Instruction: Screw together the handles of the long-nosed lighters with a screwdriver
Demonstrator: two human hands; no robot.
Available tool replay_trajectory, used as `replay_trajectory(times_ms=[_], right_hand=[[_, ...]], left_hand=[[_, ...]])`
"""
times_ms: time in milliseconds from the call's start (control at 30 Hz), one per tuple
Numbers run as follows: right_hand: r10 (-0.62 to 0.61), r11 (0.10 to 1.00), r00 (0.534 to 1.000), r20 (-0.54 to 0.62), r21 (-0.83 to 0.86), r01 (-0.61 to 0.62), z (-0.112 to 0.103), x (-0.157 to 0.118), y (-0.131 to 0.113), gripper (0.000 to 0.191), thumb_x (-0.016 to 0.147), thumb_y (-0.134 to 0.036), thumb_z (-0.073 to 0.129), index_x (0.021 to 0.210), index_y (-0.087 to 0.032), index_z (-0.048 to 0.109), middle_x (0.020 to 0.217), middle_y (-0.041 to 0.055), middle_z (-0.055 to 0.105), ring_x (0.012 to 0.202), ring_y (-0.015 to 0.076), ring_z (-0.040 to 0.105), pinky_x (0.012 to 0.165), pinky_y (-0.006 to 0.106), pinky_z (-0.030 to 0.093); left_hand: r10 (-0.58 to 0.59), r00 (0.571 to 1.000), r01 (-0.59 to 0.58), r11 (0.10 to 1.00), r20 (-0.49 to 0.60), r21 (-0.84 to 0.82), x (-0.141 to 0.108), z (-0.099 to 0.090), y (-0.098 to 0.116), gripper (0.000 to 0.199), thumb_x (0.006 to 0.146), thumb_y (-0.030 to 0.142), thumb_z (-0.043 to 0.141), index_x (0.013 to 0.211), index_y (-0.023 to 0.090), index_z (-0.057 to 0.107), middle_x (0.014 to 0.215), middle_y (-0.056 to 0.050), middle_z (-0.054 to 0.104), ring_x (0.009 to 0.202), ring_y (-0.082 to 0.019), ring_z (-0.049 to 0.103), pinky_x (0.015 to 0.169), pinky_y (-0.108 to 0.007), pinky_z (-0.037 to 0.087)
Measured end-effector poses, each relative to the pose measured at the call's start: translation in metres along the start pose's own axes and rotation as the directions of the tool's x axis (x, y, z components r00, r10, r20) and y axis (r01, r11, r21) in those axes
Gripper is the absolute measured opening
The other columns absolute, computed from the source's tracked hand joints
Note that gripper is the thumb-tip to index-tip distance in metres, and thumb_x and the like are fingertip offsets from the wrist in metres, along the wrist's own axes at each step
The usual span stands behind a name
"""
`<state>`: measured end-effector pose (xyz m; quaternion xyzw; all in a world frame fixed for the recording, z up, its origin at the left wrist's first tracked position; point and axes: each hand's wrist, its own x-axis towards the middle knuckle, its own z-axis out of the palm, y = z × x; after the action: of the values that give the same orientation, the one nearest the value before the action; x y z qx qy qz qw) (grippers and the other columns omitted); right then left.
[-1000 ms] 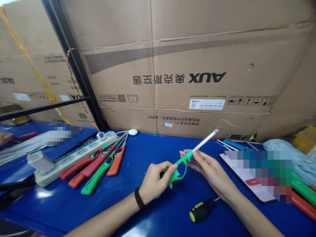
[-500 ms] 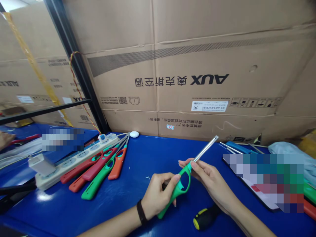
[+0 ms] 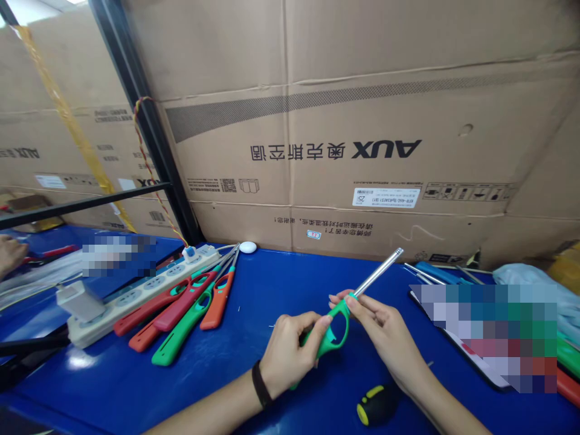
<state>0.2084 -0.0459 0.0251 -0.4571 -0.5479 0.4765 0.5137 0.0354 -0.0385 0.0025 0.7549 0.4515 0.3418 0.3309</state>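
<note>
A green long-nosed gas lighter is held between my two hands, its metal tube tilted up to the right. My left hand, with a dark band at the wrist, wraps round the green handle and hides much of it. Fingers of my right hand pinch the neck where the tube meets the handle. On the blue table below my right forearm lies a black and yellow screwdriver, its shaft largely hidden. A small pin-like piece rests left of my hands.
Several red, orange and green lighters lie beside a white power strip. A black metal frame rises at left. Cardboard walls the back. At right are a blurred-out flat item and a light-blue cloth. Another person's hand shows far left.
The view has shifted slightly. My left hand has rolled over the lighter's handle, covering more of it, while my right hand keeps its pinch at the neck.
</note>
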Motion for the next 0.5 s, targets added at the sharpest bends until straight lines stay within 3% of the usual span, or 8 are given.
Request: replay_trajectory(times_ms=[167, 267, 367, 433, 500], right_hand=[[0.024, 0.999, 1.0, 0.014, 0.038, -0.024, -0.021, 0.009, -0.009, 0.038, 0.076, -0.047, 0.065, 0.101, -0.019, 0.069, 0.104, 0.0085, 0.072, 0.09, 0.0243, 0.068, 0.086, 0.039, 0.053], [0.03, 0.983, 0.983, -0.181, 0.184, 0.004, -0.04, 0.015, -0.011, 0.037, 0.075, -0.045, 0.068, 0.101, -0.02, 0.067, 0.107, 0.0085, 0.07, 0.082, 0.0201, 0.07, 0.077, 0.034, 0.056], [0.013, 0.95, 0.92, -0.392, 0.291, 0.111, -0.058, 0.022, -0.01, 0.031, 0.075, -0.042, 0.069, 0.099, -0.022, 0.066, 0.107, 0.0049, 0.071, 0.084, 0.0173, 0.069, 0.08, 0.03, 0.055], [0.022, 0.935, 0.899, -0.438, 0.328, 0.137, -0.065, 0.025, -0.008, 0.028, 0.075, -0.04, 0.069, 0.097, -0.024, 0.066, 0.105, 0.0028, 0.072, 0.085, 0.0163, 0.069, 0.083, 0.03, 0.054], [0.047, 0.93, 0.903, -0.427, 0.349, 0.117, -0.066, 0.026, -0.005, 0.027, 0.074, -0.039, 0.07, 0.097, -0.024, 0.066, 0.104, 0.0024, 0.072, 0.085, 0.0162, 0.069, 0.084, 0.029, 0.054]], left_hand=[[0.051, 0.995, -0.043, 0.995, -0.09, 0.094, 0.012, -0.008, -0.006, 0.049, 0.092, 0.051, 0.039, 0.068, 0.016, 0.065, 0.054, 0.0, 0.063, 0.048, -0.012, 0.054, 0.048, -0.019, 0.036], [-0.005, 0.986, 0.005, 1.0, -0.164, 0.0, 0.022, -0.017, -0.015, 0.055, 0.092, 0.053, 0.034, 0.067, 0.015, 0.065, 0.049, 0.0, 0.059, 0.044, -0.011, 0.051, 0.047, -0.02, 0.037], [-0.102, 0.967, 0.05, 0.975, -0.232, -0.218, 0.033, -0.029, -0.023, 0.058, 0.091, 0.057, 0.033, 0.072, 0.014, 0.067, 0.043, 0.001, 0.054, 0.038, -0.011, 0.048, 0.045, -0.02, 0.038], [-0.099, 0.949, 0.021, 0.967, -0.3, -0.254, 0.038, -0.035, -0.025, 0.058, 0.091, 0.057, 0.034, 0.071, 0.013, 0.066, 0.042, 0.001, 0.053, 0.04, -0.011, 0.048, 0.048, -0.021, 0.039], [-0.052, 0.94, -0.014, 0.982, -0.337, -0.19, 0.04, -0.04, -0.024, 0.054, 0.091, 0.054, 0.036, 0.072, 0.013, 0.066, 0.045, 0.001, 0.054, 0.045, -0.011, 0.05, 0.052, -0.021, 0.04]])
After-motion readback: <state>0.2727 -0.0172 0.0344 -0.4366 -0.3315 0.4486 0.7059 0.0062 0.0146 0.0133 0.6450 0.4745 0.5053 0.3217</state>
